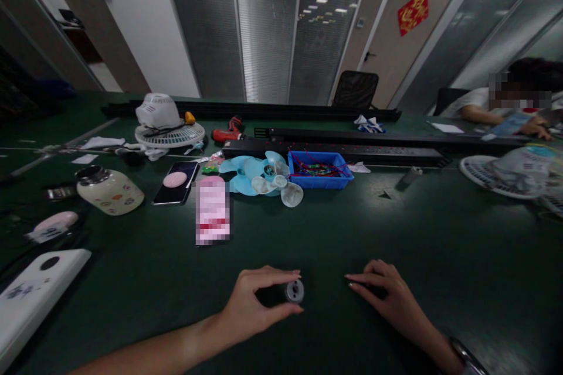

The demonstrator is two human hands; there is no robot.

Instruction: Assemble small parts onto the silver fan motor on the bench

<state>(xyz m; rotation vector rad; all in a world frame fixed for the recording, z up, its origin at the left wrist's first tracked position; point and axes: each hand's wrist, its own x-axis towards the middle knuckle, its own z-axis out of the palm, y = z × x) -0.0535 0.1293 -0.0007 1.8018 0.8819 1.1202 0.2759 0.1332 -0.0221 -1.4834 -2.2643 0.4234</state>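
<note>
Grey motor (294, 291), axis level, faces right in left hand (253, 303).

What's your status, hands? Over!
Left hand fingers pinching small grey motor. Right hand empty, resting on green table. Nothing between them; fan blades far back.

Open tabletop (422, 246) ahead and right of both hands.
Back blocked: fan blades (264, 179), blue parts bin (320, 169), black rails (352, 152). Left crowded: phone (176, 183), cream jar (109, 190), white device (30, 299).
</note>
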